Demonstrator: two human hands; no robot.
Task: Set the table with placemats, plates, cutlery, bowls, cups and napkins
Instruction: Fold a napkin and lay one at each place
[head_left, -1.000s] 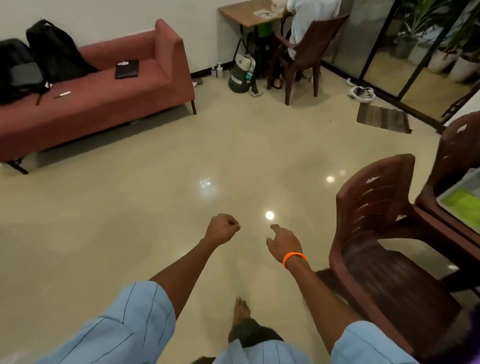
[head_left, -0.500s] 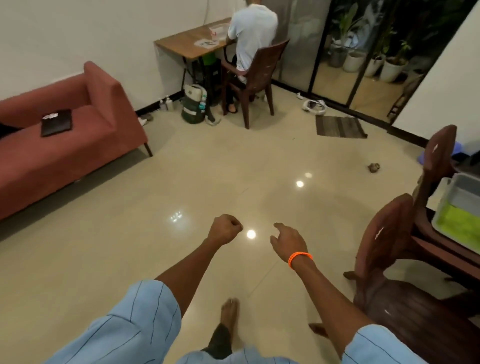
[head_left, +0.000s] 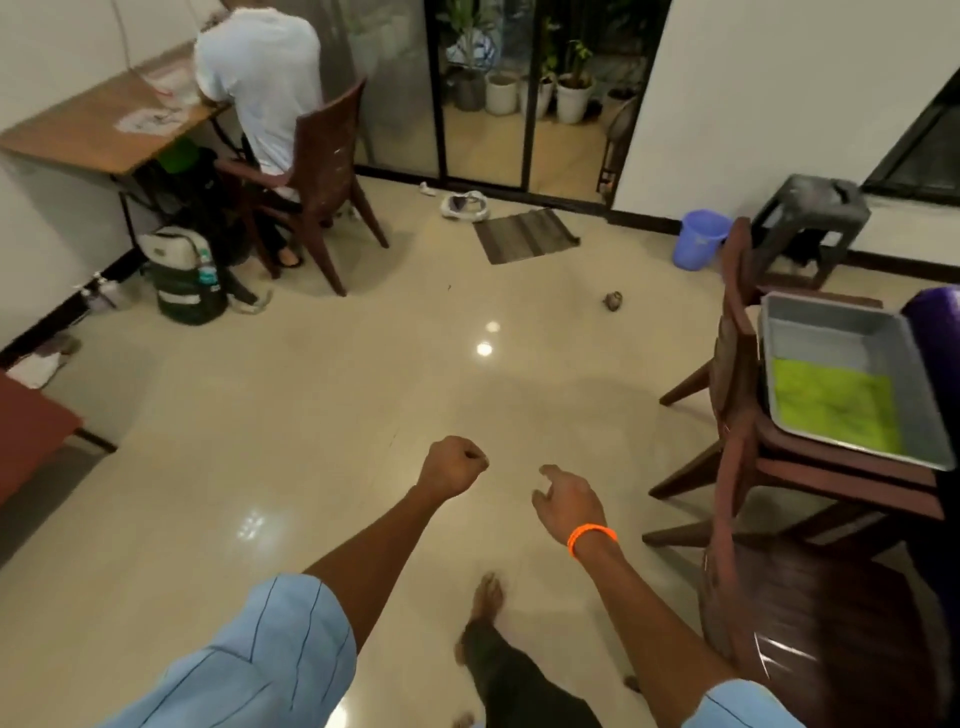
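My left hand (head_left: 451, 466) is a closed fist held out over the bare floor, with nothing in it. My right hand (head_left: 567, 500), with an orange band at the wrist, hangs beside it with loosely curled, spread fingers and holds nothing. At the right, a grey metal tray (head_left: 841, 332) with a green mat (head_left: 831, 402) lying in it rests on the seat of stacked brown chairs (head_left: 737, 426). A purple roll (head_left: 937, 332) shows at the right edge next to the tray. No plates, cutlery, bowls or cups are in view.
A person in white sits on a brown chair (head_left: 322, 171) at a wooden desk (head_left: 98, 135) at the back left, a backpack (head_left: 184, 275) beside it. A blue bucket (head_left: 698, 244), grey stool (head_left: 810, 213), doormat (head_left: 524, 236) and glass doors lie ahead. Another brown chair (head_left: 810, 623) stands close at my right.
The view has swung to the right: the red sofa slid out at the left, and the tray on the stacked chairs, the bucket and the stool came into view. Both hands kept their pose.
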